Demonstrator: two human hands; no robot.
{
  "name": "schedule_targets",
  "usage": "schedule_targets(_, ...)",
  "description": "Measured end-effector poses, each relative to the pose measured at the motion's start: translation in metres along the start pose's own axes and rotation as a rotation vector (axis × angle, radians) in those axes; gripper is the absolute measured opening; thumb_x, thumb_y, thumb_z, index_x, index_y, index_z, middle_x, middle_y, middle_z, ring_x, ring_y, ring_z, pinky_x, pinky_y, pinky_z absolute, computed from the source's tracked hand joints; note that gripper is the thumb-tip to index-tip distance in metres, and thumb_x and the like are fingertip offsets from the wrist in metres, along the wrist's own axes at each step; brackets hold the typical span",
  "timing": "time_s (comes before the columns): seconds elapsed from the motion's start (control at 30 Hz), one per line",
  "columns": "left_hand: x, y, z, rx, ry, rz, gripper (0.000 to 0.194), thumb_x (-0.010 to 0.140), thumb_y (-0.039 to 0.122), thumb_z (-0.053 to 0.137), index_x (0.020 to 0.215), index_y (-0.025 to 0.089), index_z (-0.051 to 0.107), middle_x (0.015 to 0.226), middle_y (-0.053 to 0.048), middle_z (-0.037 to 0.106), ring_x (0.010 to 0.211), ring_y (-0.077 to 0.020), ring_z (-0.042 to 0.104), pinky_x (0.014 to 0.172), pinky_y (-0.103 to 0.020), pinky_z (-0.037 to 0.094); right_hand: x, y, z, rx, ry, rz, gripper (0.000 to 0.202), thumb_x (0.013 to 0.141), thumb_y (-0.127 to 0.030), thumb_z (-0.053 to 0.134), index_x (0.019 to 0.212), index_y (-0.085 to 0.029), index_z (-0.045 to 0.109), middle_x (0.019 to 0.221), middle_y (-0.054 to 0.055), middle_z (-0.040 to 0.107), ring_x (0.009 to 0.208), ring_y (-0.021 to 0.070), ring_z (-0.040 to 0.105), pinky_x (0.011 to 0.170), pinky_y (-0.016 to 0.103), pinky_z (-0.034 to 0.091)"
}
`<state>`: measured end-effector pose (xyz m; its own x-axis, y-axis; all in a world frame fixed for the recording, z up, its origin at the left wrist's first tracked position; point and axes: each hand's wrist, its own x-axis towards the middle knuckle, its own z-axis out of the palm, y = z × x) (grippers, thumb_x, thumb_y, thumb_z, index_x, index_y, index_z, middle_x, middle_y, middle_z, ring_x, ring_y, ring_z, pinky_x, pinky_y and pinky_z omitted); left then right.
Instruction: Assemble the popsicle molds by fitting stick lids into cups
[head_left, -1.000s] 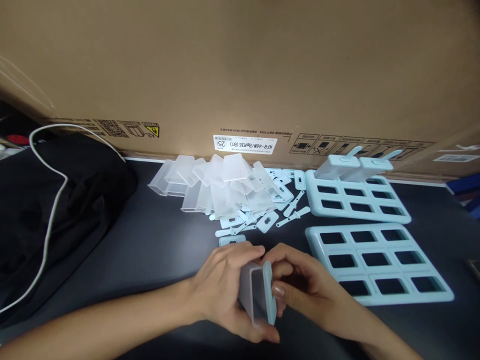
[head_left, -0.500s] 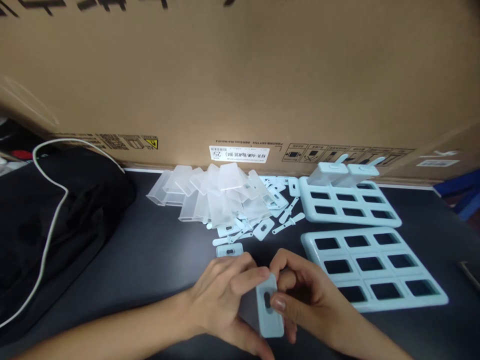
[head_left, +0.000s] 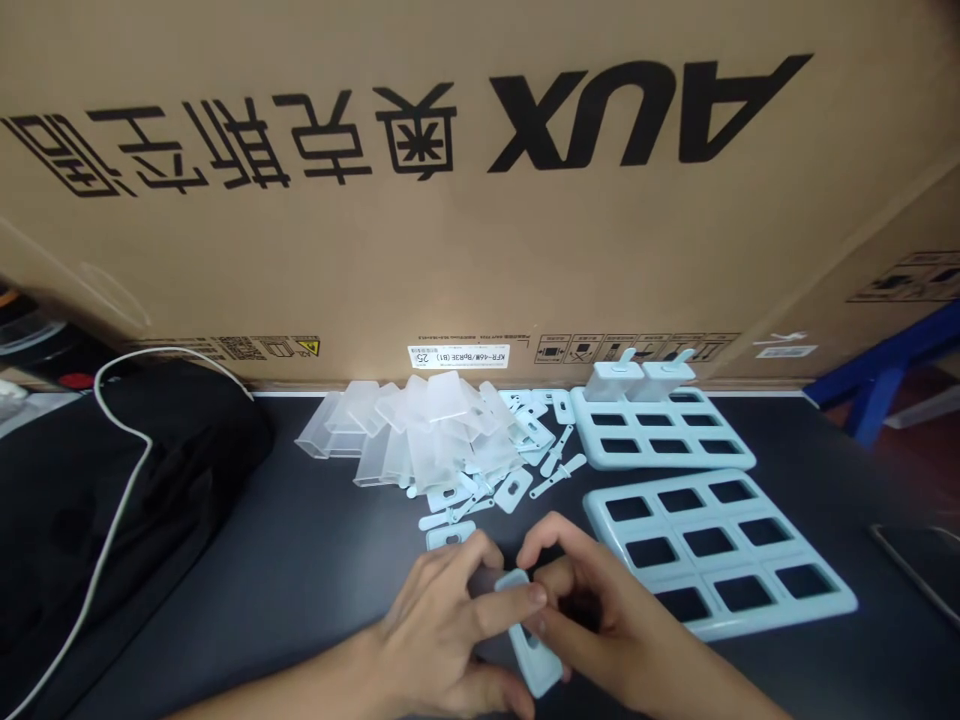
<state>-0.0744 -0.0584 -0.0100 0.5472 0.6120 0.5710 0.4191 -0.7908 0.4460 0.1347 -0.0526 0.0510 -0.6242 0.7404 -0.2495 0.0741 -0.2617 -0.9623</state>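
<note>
A light blue lid with a slot is tilted between my two hands near the bottom of the view. My left hand has its fingers closed on the lid's left side, one finger lying across its upper part. From the right, my right hand pinches the same lid, thumb over the slot. Just beyond my left hand, another blue lid lies on the table. Farther back are a heap of frosted clear moulds and several blue sticks and lids.
On the right lie two light blue nine-slot trays; the near one is bare, the far one bears two upright lidded moulds. A large carton stands behind. Black cloth with a white cable is left, a phone right.
The view has tilted up, showing more of the carton. The held lid has turned, its lower end swinging right, and my left finger now crosses its upper part.
</note>
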Motion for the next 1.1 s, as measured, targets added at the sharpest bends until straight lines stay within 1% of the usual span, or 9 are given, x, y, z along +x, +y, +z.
schedule_targets(0.13,0.0,0.0,0.001,-0.052,-0.012,-0.029,0.065,0.09,0.078,0.038,0.133,0.031,0.042,0.085,0.0,0.046,0.064,-0.0135,0.05,0.052,-0.024,0.04,0.001,0.004,0.004,0.017,-0.01,-0.005,0.034,0.096,-0.046,0.059,0.107,-0.021,0.039,0.066,-0.009,0.051,0.056,0.0036,0.05,0.054,0.015,0.04)
schedule_targets(0.27,0.002,0.0,0.001,-0.118,0.047,-0.013,0.066,0.086,0.078,0.047,0.128,0.028,0.043,0.082,0.001,0.05,0.06,-0.0131,0.052,0.049,-0.023,0.039,0.004,0.013,0.012,0.126,-0.05,0.01,0.038,0.096,-0.051,0.057,0.105,-0.023,0.034,0.06,-0.01,0.052,0.047,0.0032,0.045,0.045,0.013,0.035)
schedule_targets(0.5,0.007,0.005,-0.002,-0.148,0.068,-0.031,0.055,0.092,0.071,0.037,0.117,0.023,0.048,0.07,0.002,0.051,0.051,-0.0129,0.051,0.044,-0.024,0.04,0.008,0.019,0.016,0.161,-0.077,0.004,0.044,0.093,-0.053,0.06,0.109,-0.021,0.034,0.058,-0.01,0.052,0.046,0.0038,0.047,0.046,0.014,0.038)
schedule_targets(0.63,0.01,0.007,-0.004,-0.179,0.068,-0.034,0.051,0.093,0.067,0.037,0.116,0.023,0.048,0.067,0.003,0.056,0.048,-0.0124,0.052,0.044,-0.023,0.041,0.008,0.017,0.015,0.132,-0.094,0.026,0.044,0.095,-0.055,0.056,0.11,-0.021,0.034,0.062,-0.009,0.053,0.05,0.0048,0.049,0.049,0.016,0.04)
schedule_targets(0.7,0.01,0.007,-0.004,-0.193,0.053,-0.035,0.053,0.092,0.069,0.04,0.115,0.023,0.049,0.067,0.002,0.059,0.049,-0.0126,0.054,0.046,-0.024,0.043,0.008,0.016,0.015,0.126,-0.102,0.022,0.043,0.095,-0.056,0.054,0.11,-0.021,0.033,0.064,-0.008,0.053,0.051,0.0051,0.049,0.05,0.017,0.04)
schedule_targets(0.83,0.007,0.004,-0.005,-0.233,0.024,-0.077,0.053,0.086,0.07,0.054,0.115,0.025,0.05,0.069,0.003,0.065,0.052,-0.0136,0.062,0.052,-0.023,0.048,0.008,0.018,0.018,0.133,-0.097,0.0,0.043,0.095,-0.056,0.054,0.11,-0.021,0.034,0.066,-0.007,0.055,0.053,0.0051,0.049,0.052,0.017,0.039)
schedule_targets(0.97,0.004,0.004,-0.007,-0.267,-0.004,-0.125,0.057,0.082,0.067,0.063,0.119,0.026,0.05,0.08,0.002,0.073,0.063,-0.0166,0.07,0.061,-0.026,0.053,0.009,0.021,0.02,0.123,-0.061,-0.016,0.044,0.095,-0.057,0.055,0.111,-0.022,0.033,0.061,-0.009,0.053,0.052,0.0058,0.048,0.051,0.018,0.037)
schedule_targets(1.03,0.003,0.006,-0.008,-0.256,-0.038,-0.182,0.055,0.08,0.061,0.065,0.12,0.025,0.05,0.09,0.0,0.074,0.069,-0.0184,0.072,0.063,-0.028,0.055,0.01,0.022,0.02,0.117,-0.042,-0.018,0.047,0.093,-0.058,0.057,0.111,-0.021,0.034,0.061,-0.01,0.053,0.052,0.0056,0.048,0.053,0.018,0.036)
schedule_targets(1.1,0.003,0.008,-0.009,-0.232,-0.075,-0.25,0.053,0.079,0.051,0.065,0.121,0.024,0.049,0.099,-0.003,0.074,0.073,-0.0198,0.073,0.064,-0.029,0.055,0.011,0.023,0.021,0.118,-0.005,-0.013,0.049,0.092,-0.06,0.057,0.112,-0.021,0.034,0.062,-0.01,0.052,0.053,0.0055,0.047,0.055,0.018,0.037)
